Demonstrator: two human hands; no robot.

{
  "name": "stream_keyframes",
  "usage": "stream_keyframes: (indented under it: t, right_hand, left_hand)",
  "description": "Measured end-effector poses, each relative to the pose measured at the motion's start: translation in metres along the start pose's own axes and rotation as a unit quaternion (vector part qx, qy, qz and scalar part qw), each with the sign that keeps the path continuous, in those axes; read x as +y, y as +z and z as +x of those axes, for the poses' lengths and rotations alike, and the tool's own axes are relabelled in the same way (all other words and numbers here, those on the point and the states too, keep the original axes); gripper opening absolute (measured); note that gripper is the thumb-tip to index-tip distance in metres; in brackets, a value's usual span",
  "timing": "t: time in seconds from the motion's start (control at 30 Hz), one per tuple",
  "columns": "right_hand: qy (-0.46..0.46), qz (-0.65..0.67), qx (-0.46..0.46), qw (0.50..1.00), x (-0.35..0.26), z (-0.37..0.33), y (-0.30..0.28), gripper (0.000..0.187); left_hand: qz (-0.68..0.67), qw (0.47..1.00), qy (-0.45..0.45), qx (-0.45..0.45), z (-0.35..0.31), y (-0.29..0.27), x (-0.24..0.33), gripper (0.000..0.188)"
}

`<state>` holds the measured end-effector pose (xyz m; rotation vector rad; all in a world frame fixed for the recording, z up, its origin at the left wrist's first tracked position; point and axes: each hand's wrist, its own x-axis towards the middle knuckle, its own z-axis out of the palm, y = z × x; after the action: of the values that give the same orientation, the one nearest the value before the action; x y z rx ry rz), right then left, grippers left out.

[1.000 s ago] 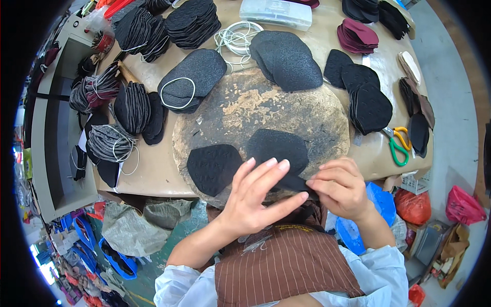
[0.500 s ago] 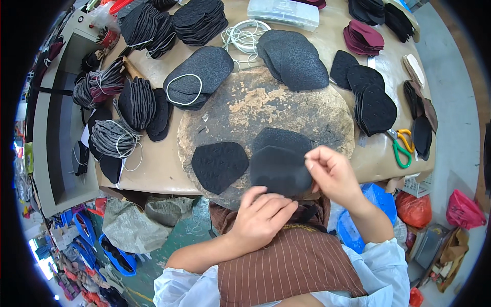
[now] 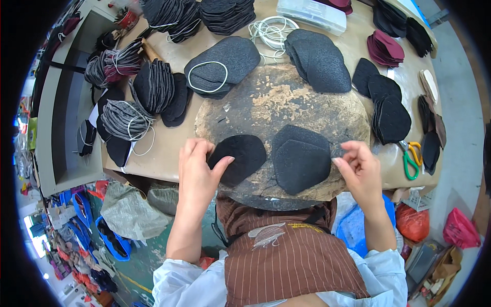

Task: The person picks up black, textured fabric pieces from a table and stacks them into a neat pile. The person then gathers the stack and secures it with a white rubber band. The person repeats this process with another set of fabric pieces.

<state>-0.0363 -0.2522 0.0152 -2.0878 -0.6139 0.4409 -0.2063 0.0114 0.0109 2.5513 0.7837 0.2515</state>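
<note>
Two black felt pieces on the worn round work board (image 3: 286,102): left piece (image 3: 239,157), stacked pair (image 3: 300,162) on the right. Left hand (image 3: 197,171) open, thumb and fingertips on left piece's edge. Right hand (image 3: 360,171) pinched beside the pair's right edge; actual grip unclear. Tan table (image 3: 169,148) holds bundled black cutouts (image 3: 153,84), grey stacks (image 3: 317,56), green-handled scissors (image 3: 409,158). Clear plastic box (image 3: 309,13) at far edge, contents unreadable.
</note>
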Motion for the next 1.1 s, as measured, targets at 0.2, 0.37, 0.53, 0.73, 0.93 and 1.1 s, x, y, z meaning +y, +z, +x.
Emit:
stream_keyframes:
  t: [0.2,0.37,0.53,0.73,0.93,1.1]
  right_hand:
    - [-0.164,0.119,-0.168,0.965,-0.02,-0.01,-0.007,0.058]
    - [-0.013,0.151,-0.253,0.955,-0.032,-0.008,0.011,0.024]
    - [0.13,0.184,-0.202,0.953,-0.003,0.015,0.0,0.014]
    - [0.101,0.122,-0.214,0.964,-0.004,0.028,0.015,0.014]
    - [0.031,0.11,-0.178,0.977,0.006,0.024,0.024,0.019]
    - [0.068,0.099,-0.179,0.977,0.002,0.025,0.025,0.02]
  left_hand:
    - [-0.395,0.909,-0.027,-0.127,-0.04,-0.034,0.048,0.023]
    - [-0.431,0.88,-0.027,-0.198,-0.044,-0.008,0.063,0.027]
    - [-0.377,0.923,-0.072,0.002,-0.045,0.003,0.021,0.039]
    - [-0.348,0.934,-0.057,0.054,-0.06,0.012,0.01,0.034]
    - [-0.348,0.935,-0.043,0.055,-0.063,0.02,0.004,0.031]
    - [-0.353,0.933,-0.038,0.05,-0.059,0.021,0.003,0.03]
